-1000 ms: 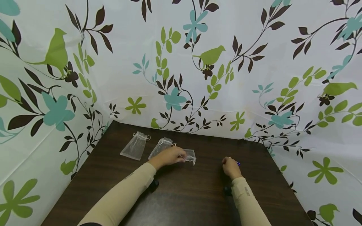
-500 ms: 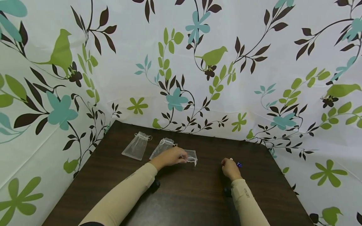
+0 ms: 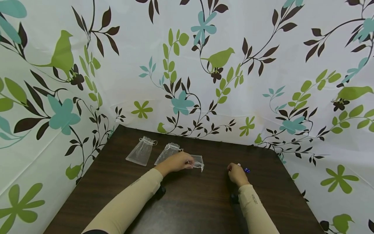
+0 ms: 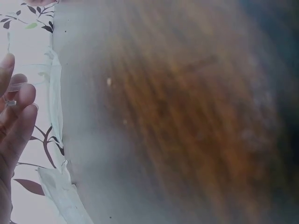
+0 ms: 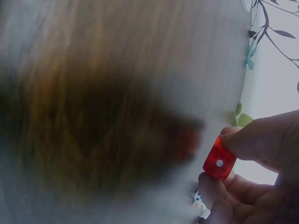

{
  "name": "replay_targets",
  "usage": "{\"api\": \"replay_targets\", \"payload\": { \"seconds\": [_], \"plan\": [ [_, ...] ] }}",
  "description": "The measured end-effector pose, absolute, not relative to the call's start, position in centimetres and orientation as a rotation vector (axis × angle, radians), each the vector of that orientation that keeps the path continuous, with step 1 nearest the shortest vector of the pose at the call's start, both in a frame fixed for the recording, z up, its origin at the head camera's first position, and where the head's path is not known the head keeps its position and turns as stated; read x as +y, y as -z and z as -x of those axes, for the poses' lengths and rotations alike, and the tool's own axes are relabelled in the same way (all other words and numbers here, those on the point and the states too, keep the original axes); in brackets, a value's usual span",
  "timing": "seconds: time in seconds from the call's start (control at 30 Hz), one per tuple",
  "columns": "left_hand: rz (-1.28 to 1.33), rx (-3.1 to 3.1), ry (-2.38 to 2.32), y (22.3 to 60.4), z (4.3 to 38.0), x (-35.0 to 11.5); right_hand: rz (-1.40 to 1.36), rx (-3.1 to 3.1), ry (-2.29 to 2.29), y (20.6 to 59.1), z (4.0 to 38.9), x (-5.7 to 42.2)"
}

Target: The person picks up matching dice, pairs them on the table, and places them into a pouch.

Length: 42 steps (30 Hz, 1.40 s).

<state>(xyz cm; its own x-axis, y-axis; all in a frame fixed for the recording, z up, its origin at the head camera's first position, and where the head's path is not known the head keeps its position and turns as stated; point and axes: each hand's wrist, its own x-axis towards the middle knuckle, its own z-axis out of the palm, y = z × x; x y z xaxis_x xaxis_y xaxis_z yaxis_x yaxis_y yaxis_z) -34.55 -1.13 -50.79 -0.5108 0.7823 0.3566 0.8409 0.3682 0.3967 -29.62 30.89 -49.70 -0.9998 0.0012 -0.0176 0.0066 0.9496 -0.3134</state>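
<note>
My left hand [image 3: 177, 162] pinches a sheer white drawstring bag [image 3: 198, 161], which lies out to the right of the fingers. In the left wrist view, part of the left hand [image 4: 16, 112] shows at the left edge with clear material between thumb and fingers. Farther right in the head view is my right hand [image 3: 238, 174], low over the table. The right wrist view shows its thumb and finger pinching a translucent red die [image 5: 219, 161] with one white dot facing the camera. A blue die [image 3: 247, 170] and a white die [image 3: 239, 164] lie just past that hand.
Two more sheer drawstring bags lie on the dark wooden table [image 3: 198, 201]: one [image 3: 141, 152] toward the far left corner, another [image 3: 167, 152] partly behind the left hand. A patterned cloth [image 3: 187, 65] with birds and leaves hangs behind the table's far edge.
My right hand has shifted slightly left, so the blue die beside it shows more fully. The left hand and the bags stay in place; the head view has turned slightly.
</note>
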Motion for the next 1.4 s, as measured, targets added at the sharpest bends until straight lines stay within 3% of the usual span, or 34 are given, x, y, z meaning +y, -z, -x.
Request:
{"api": "replay_targets", "payload": {
  "seconds": [1.4],
  "plan": [
    [1.505, -2.522, 0.851, 50.8, 34.6, -1.3, 0.104, 3.108, 0.510, 50.0, 29.8, 28.5]
  ]
}}
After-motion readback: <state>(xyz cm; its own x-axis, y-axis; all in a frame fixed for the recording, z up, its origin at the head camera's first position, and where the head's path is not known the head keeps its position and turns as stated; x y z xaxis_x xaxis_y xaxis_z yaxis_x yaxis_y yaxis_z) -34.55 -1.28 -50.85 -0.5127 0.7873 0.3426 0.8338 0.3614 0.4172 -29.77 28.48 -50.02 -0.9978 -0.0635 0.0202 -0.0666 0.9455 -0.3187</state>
